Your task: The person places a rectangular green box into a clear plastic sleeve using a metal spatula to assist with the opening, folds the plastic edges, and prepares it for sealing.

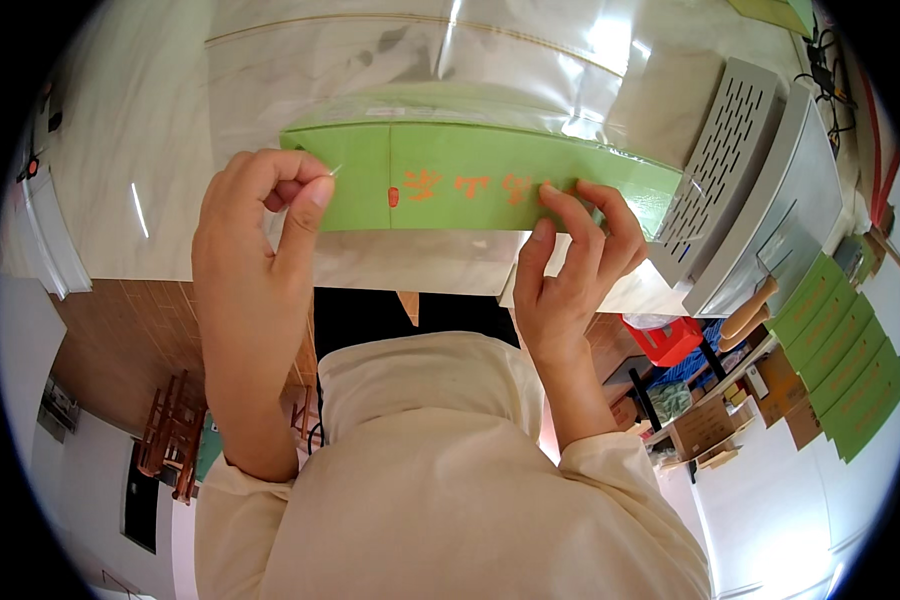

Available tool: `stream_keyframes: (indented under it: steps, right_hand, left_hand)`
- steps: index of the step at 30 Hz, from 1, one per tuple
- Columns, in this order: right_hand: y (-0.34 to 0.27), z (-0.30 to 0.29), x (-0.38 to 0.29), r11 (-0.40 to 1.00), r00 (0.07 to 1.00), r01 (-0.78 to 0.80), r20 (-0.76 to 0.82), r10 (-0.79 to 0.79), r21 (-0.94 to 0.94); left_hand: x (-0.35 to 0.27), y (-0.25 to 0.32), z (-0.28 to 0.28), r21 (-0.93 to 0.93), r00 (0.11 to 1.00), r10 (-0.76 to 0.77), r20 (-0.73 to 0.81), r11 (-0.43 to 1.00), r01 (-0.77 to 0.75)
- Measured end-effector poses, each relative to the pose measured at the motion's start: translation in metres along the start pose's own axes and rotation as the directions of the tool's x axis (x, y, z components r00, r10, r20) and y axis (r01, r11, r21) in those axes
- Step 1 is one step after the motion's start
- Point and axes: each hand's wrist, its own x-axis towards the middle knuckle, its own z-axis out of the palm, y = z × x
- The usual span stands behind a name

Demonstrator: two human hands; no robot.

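A long green cardboard box (457,157) with orange writing and a small red mark lies crosswise on the pale marbled table. Clear plastic film (420,67) spreads over and behind it, with a shiny part around the box's right end. At the box's left end, my left hand (270,202) pinches a small, thin clear piece, perhaps film, between thumb and forefinger. My right hand (581,255) rests its fingertips on the box's front face right of the writing, fingers apart, thumb at the near edge.
To the right stand a slotted grey metal unit (720,165) and a metal-topped appliance (787,202) with wooden handles (748,313). Further right are several stacked green boxes (840,352), cardboard cartons (705,427) and a red plastic stool (667,343). Black cables (825,75) lie at upper right.
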Motion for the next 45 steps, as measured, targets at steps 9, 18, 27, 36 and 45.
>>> stream_keyframes:
  steps: [9,18,27,36,45]
  right_hand:
    - [0.0,0.001,0.001,1.0,1.0,0.007,-0.014,-0.007,0.001]
    - [0.0,0.002,0.002,0.999,0.999,0.035,-0.016,-0.036,-0.026]
    - [0.0,0.003,0.001,1.0,1.0,0.007,-0.024,-0.007,0.003]
    - [-0.001,0.003,0.0,1.0,1.0,0.004,-0.026,-0.004,-0.002]
    - [-0.001,0.004,0.001,1.0,1.0,0.006,-0.026,-0.006,0.0]
  left_hand:
    - [0.002,0.001,-0.001,-0.011,1.0,-0.009,-0.007,1.0,0.009]
    - [0.004,0.008,0.004,0.082,0.996,0.003,-0.085,0.997,0.003]
    - [0.006,0.012,0.011,0.185,0.992,0.035,-0.122,0.983,-0.012]
    - [0.004,0.014,0.008,0.148,0.996,0.003,-0.086,0.989,0.01]
    - [0.0,0.01,0.007,0.184,0.982,0.076,-0.171,0.982,-0.044]
